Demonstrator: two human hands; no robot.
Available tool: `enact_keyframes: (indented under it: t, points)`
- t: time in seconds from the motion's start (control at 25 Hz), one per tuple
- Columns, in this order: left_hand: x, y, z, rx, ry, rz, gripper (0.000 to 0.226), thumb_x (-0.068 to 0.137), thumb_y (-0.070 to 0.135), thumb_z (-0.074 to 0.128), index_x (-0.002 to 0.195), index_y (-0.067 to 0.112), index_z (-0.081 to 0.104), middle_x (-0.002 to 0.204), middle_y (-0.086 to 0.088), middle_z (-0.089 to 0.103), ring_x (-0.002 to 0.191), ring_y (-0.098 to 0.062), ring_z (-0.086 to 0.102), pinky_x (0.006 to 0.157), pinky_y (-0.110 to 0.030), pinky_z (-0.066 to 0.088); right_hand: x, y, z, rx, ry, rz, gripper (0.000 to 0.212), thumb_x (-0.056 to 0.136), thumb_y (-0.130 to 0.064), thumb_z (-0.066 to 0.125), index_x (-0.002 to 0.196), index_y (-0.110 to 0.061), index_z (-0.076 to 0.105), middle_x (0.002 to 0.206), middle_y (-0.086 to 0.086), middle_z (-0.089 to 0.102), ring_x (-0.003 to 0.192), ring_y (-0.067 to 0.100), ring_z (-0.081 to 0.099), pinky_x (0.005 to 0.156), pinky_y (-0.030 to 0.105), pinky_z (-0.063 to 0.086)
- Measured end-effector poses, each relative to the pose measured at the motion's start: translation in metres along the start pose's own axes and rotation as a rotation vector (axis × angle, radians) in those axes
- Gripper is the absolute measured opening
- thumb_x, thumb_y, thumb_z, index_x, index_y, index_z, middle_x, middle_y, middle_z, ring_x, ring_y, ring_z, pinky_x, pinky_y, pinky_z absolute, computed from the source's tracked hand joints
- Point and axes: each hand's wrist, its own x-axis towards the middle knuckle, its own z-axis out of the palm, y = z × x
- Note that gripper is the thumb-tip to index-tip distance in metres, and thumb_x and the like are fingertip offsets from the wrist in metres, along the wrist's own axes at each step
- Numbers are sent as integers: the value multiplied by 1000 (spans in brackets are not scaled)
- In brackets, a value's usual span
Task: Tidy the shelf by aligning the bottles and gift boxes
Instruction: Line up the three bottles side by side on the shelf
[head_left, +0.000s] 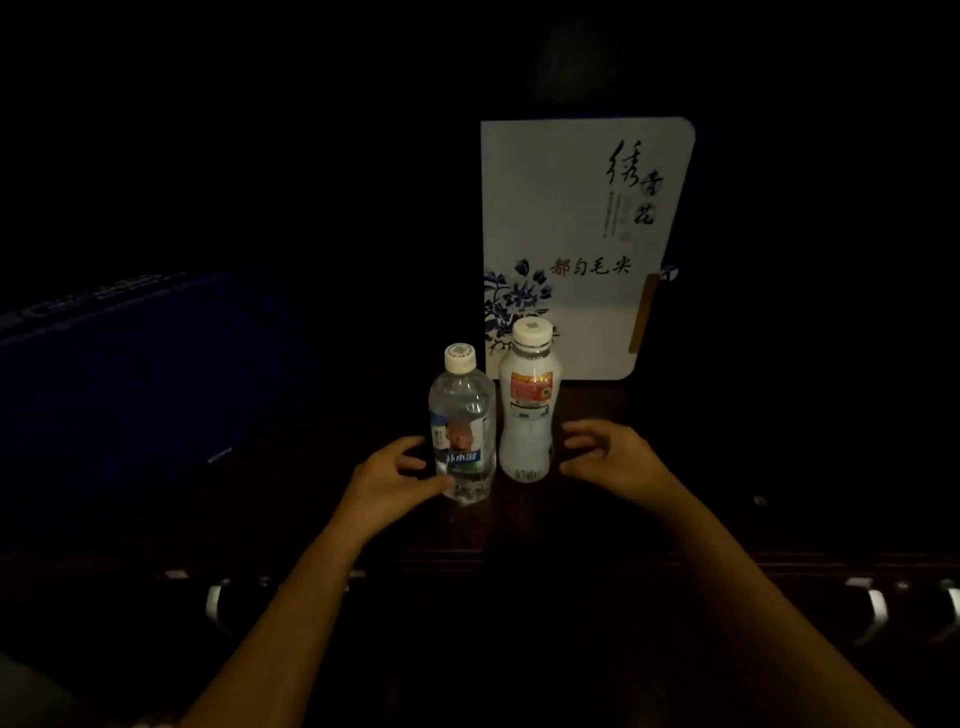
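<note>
Near the front edge of the dark wooden shelf (597, 410), the left hand (387, 480) cups the clear, filled, probably heavy and slick plastic water bottle (462, 423); grip its labelled middle. The right hand (610, 457) hovers spread, apart from the touching milky-white plastic bottle (529, 402). Behind, toward the back edge, the stiff white floral gift box (576, 244) stands upright.

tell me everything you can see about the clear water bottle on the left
The clear water bottle stands upright on the dark shelf top, left of a milky white bottle, very close beside it. It looks like clear plastic, with a white cap and a blue, white and green label. The left hand curls around its lower part, thumb touching the base.
</note>
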Motion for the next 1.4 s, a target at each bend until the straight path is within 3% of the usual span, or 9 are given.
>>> enact_keyframes:
  t: [0.12,0.28,0.48,0.68,0.84,0.96,1.04,1.24,1.4]
  points:
    - [18,-2,10,-113,18,37,68,68,27,79,129,26,48,119,-1,59,108,-18,57,88,-32,48,18,7,1,122,53,24,65,69,-18,76,126,-24,47,110,-6,54,94,10,60,72,21,48]
    - [34,-6,17,-211,-24,118,52,70,16,78,114,33,55,114,11,63,109,-6,58,93,-27,44,34,3,10,191,50,-130,60,68,-22,75,120,-37,48,111,-20,55,99,-3,55,70,14,45]
    - [38,-5,15,-259,-88,128,51,66,10,79,105,34,57,102,11,68,100,1,63,76,-12,51,43,-4,23,224,24,-156,53,65,-18,77,101,-46,49,99,-22,60,88,-22,53,61,1,44]
    - [31,3,31,-343,77,138,64,64,8,80,120,25,55,114,7,65,105,-7,61,78,-18,52,34,-6,25,256,138,-176,51,61,-19,78,95,-46,51,96,-20,61,89,-10,58,60,6,47]
    - [9,12,43,-359,166,183,65,65,6,79,124,21,55,109,9,65,99,1,62,70,-10,50,2,-6,17,227,250,-199,55,59,-18,79,92,-48,49,93,-24,57,88,-10,54,58,6,46]
    - [-18,24,49,-357,154,218,65,66,7,79,125,21,54,114,2,65,103,-6,60,74,-13,49,-38,-7,6,244,353,-191,55,58,-19,80,97,-43,51,95,-21,59,90,-6,56,62,9,46]
    - [-41,31,56,-378,134,223,66,66,8,79,125,23,53,115,3,64,105,-7,59,73,-13,48,-71,-6,-1,235,415,-183,56,59,-21,80,107,-30,54,101,-16,60,94,-1,57,70,14,46]
    - [-114,47,91,-409,75,296,66,63,14,81,121,31,55,112,13,64,100,-1,60,64,-10,50,-179,6,-16,156,541,-197,62,59,-21,80,114,-21,53,107,-10,60,97,2,58,79,21,50]
    - [-161,72,131,-444,-18,345,63,60,12,82,116,30,58,107,13,65,95,10,60,65,-4,48,-250,23,-43,221,597,-154,59,59,-17,81,112,-19,56,103,-11,64,94,1,62,75,19,53]
